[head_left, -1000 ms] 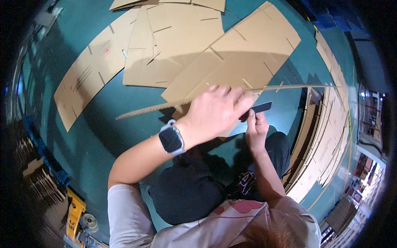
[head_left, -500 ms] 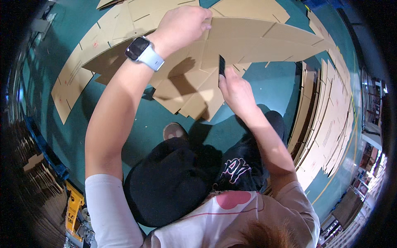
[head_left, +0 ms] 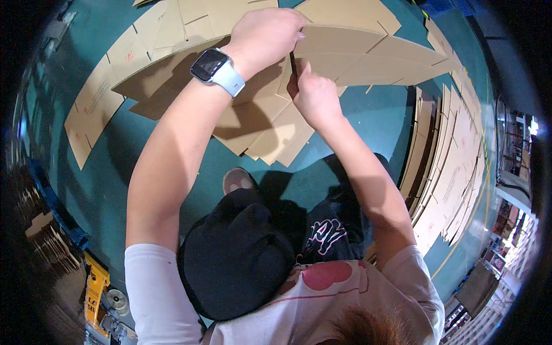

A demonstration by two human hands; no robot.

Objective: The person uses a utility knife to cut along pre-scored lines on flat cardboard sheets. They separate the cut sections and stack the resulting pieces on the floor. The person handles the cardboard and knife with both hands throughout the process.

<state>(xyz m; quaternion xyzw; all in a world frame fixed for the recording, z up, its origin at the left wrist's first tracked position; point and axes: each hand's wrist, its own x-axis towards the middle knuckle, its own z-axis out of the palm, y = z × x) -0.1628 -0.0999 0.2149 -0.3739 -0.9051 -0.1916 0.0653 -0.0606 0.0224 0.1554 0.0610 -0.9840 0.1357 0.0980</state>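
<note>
A: Nearest the camera?
B: Wearing a black garment (head_left: 236, 259) over the lap and a pale printed shirt (head_left: 322, 299); one shoe (head_left: 238, 181) resting on the teal floor (head_left: 368, 121).

A: And the hands?
B: Reaching up and away. Left hand (head_left: 264, 37), with a smartwatch (head_left: 215, 69) on the wrist, gripping the upper edge of a raised cardboard sheet (head_left: 356, 52), fingers (head_left: 296, 26) curled tight over it. Right hand (head_left: 313, 95) just below, fingers closed around a thin dark tool (head_left: 292, 62), pressing it against the same sheet.

A: Position of the sheet?
B: Lifted off the floor, tilting, spanning from left to right in front of the body.

A: Farther out?
B: More flat cardboard blanks (head_left: 144, 52) lying on the floor beneath and beyond; a stack of cardboard (head_left: 454, 172) standing along the right side.
</note>
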